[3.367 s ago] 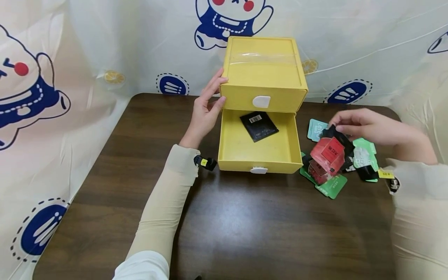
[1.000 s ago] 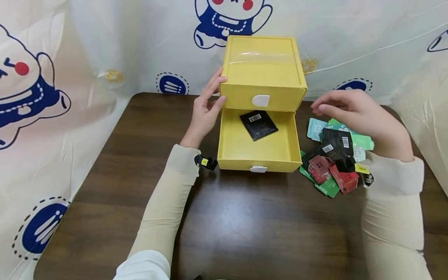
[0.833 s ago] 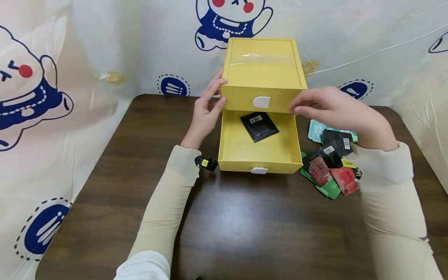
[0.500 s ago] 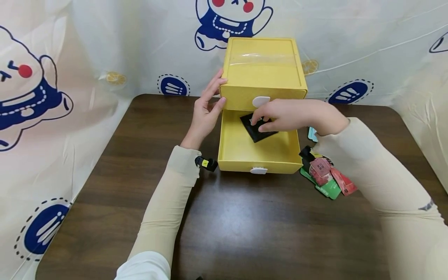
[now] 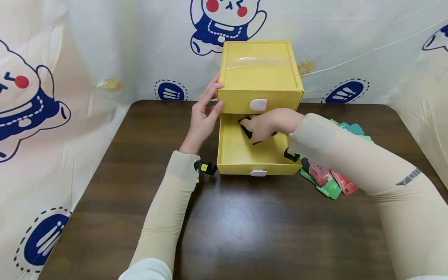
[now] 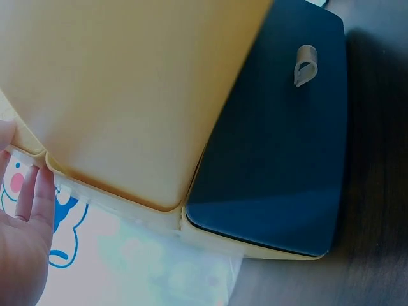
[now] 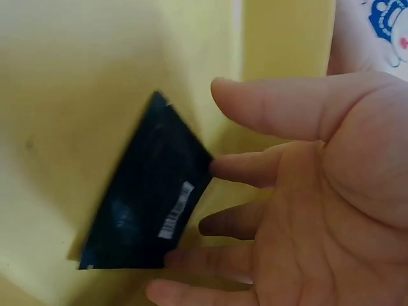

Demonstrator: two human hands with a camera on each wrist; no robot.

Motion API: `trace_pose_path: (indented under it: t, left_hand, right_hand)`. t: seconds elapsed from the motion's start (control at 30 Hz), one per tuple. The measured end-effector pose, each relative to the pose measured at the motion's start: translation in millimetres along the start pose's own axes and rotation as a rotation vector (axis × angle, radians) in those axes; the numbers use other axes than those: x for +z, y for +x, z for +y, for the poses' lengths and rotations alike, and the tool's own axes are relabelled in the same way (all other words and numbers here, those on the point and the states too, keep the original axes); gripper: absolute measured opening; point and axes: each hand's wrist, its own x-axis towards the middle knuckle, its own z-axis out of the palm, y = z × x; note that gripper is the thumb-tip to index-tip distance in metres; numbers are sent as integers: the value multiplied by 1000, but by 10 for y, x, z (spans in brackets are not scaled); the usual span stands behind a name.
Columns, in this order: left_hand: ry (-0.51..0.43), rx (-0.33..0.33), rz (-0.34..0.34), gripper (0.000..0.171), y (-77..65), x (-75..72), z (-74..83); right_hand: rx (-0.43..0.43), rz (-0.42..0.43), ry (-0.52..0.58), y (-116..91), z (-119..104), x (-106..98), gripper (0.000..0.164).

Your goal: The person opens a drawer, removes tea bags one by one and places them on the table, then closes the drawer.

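Observation:
A yellow two-drawer box (image 5: 259, 72) stands at the back, its lower drawer (image 5: 229, 153) pulled out. My left hand (image 5: 203, 118) rests against the box's left front edge, thumb on the front and fingers along the side. Inside the drawer lies a flat black packet (image 7: 143, 191) with a white barcode label. Reaching over that packet, my right hand (image 5: 260, 127) hides most of it in the head view. From the right wrist, the extended fingertips (image 7: 223, 166) meet the packet's edge, while the thumb (image 7: 274, 105) stays apart from it.
Green, red and black packets lie in a pile (image 5: 323, 177) right of the drawer, partly under my right forearm. The dark wooden table (image 5: 238, 229) extends in front. A printed white curtain (image 5: 350, 46) hangs behind. The left wrist view shows a dark blue panel (image 6: 274, 140) with a small pale handle.
My right hand has let go of the red and black packets at the pile and moved left into the drawer, down to the black packet. My left hand has stayed at the box.

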Motion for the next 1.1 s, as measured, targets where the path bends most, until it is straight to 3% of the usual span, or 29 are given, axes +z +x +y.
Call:
trace_pose_path:
  t: [0.2, 0.43, 0.53, 0.67, 0.73, 0.9, 1.1]
  left_hand:
    - [6, 1, -3, 37, -14, 10, 2]
    - [7, -4, -2, 37, -2, 11, 9]
    - [5, -8, -4, 37, -3, 4, 8]
    - [6, -18, -6, 37, -7, -6, 7]
    - [6, -19, -6, 37, -11, -12, 5]
    - [0, -13, -11, 36, -14, -36, 3]
    - [0, -15, -16, 36, -4, -58, 12]
  right_hand:
    - [40, 22, 9, 98, 47, 60, 67]
    - [90, 85, -113, 127, 58, 140, 66]
    - [77, 76, -64, 127, 48, 130, 71]
    - [32, 68, -4, 123, 44, 104, 80]
    - [-11, 70, 2, 123, 48, 88, 73]
    - [-130, 71, -42, 135, 66, 61, 16]
    - [-234, 111, -65, 174, 119, 49, 32]
